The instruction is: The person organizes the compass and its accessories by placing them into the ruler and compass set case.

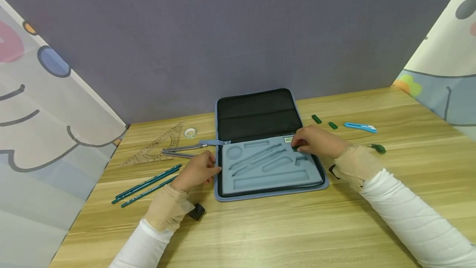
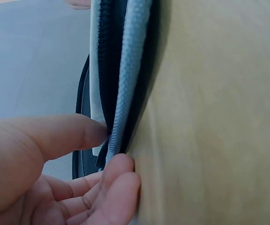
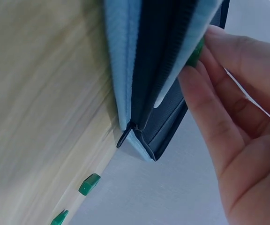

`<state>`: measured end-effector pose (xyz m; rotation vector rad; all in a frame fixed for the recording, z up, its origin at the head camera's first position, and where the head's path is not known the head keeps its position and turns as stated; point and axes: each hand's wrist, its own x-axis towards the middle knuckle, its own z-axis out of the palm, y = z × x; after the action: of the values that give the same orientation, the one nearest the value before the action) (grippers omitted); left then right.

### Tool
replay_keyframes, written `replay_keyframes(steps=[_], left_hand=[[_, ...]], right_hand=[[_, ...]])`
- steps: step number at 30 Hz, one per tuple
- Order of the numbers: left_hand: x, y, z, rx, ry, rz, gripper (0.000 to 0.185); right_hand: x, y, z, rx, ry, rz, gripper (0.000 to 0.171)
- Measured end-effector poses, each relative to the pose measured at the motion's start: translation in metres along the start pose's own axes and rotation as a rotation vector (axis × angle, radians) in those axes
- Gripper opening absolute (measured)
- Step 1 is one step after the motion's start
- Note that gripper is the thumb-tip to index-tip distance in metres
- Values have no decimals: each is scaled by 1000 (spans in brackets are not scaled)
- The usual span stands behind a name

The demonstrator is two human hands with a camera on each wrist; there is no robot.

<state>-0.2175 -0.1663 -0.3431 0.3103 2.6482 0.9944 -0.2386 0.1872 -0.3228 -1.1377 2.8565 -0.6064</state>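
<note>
A zippered case [image 1: 256,119] lies unfolded on the table, black inside with a blue edge. Its light-blue foam insert [image 1: 230,173] has recesses shaped for tools. At the case's left edge, my left hand [image 1: 198,171] pinches the blue zippered rim [image 2: 130,51], thumb above and fingers below. My right hand [image 1: 321,140] holds a small dark-green block [image 3: 196,54] between thumb and fingers, right at the insert's upper right. Next to those fingertips, a small white-and-green labelled piece [image 1: 288,139] sits in the insert.
Left of the case lie a clear set square [image 1: 154,147], a tape roll [image 1: 190,132], metal compasses [image 1: 182,148] and teal pencils [image 1: 148,183]. Rightward are two green blocks [image 1: 316,119], a blue utility knife [image 1: 360,127] and a green-handled tool [image 1: 378,148]. A grey partition [image 1: 253,32] stands behind.
</note>
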Motion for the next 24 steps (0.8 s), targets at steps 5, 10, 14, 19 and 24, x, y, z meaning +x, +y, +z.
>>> replay_keyframes(steps=[5,10,14,19,24], left_hand=[[0,0,-1,10,-4,-7,20],[1,0,-1,19,-6,-7,21],[2,0,0,15,-6,0,21],[1,0,-1,17,-7,1,21],[0,-1,-1,7,-10,-11,20]], right_hand=[[0,-3,1,-9,15,1,15],[0,-4,3,-24,32,9,15],[0,-5,3,-45,36,16,15],[2,-8,5,-85,40,21,14],[4,-8,7,-106,62,13,15]])
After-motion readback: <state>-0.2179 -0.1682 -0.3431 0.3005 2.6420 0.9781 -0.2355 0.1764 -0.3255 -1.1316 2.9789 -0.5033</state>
